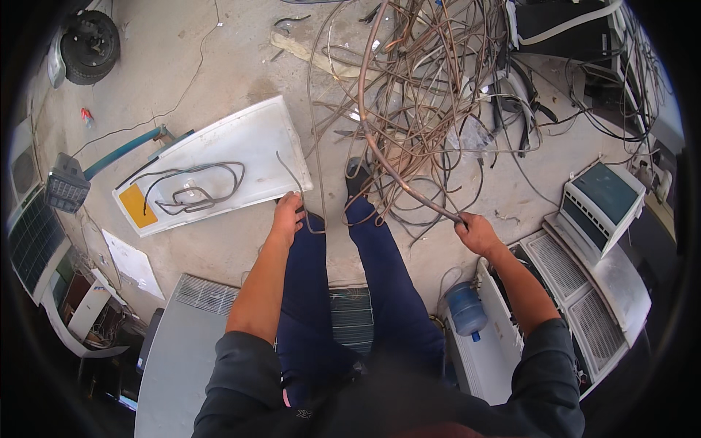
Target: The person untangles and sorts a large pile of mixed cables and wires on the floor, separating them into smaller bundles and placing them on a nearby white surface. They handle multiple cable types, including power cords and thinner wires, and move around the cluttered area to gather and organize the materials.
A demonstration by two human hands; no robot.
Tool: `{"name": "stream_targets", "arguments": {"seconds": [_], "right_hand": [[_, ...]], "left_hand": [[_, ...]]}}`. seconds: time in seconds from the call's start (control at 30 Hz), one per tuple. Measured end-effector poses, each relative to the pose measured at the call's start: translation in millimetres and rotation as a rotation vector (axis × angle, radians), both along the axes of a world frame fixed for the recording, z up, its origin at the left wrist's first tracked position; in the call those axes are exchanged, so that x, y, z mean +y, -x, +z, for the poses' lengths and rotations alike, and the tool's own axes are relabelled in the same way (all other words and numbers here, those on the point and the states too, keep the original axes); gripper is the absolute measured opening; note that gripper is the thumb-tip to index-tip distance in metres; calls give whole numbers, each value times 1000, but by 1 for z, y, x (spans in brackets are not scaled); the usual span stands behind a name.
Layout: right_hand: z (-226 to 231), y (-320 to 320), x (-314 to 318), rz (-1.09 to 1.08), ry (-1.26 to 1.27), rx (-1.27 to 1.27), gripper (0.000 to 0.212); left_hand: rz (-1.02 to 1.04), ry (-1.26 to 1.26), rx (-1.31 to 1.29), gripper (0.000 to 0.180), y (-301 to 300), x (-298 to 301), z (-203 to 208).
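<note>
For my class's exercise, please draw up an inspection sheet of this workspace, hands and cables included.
Surface: stained, concrete-looking floor.
Work items: thick copper-coloured tube, running up along the left side of a tangled heap of brown tubing.
Clutter: white panel on the floor; small red item at left.
Hands: right hand closed around the tube; left hand by the panel's nearest corner, grip on a thin wire unclear.
Cables: dark looped cable on the panel.
Surroundings: tyred wheel, upper left; blue water jug, lower right; vented appliance casing, right.
</note>
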State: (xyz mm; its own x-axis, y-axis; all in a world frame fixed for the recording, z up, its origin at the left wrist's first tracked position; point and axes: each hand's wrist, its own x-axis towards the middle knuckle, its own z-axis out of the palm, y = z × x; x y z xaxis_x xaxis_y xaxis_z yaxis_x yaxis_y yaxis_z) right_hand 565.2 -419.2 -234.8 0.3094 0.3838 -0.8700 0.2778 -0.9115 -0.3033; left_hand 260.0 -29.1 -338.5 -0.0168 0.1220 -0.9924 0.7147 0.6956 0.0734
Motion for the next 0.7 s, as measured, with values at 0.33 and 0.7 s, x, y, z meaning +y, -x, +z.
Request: {"name": "stream_targets", "arguments": {"seconds": [0.33, 0.7], "right_hand": [[-205, -159, 150, -616, -130, -9, 48], [-299, -273, 302, -981, -533, -378, 31]], "left_hand": [[224, 196, -89, 83, -117, -88, 34], [198, 52, -217, 82, -80, -105, -24]]}}
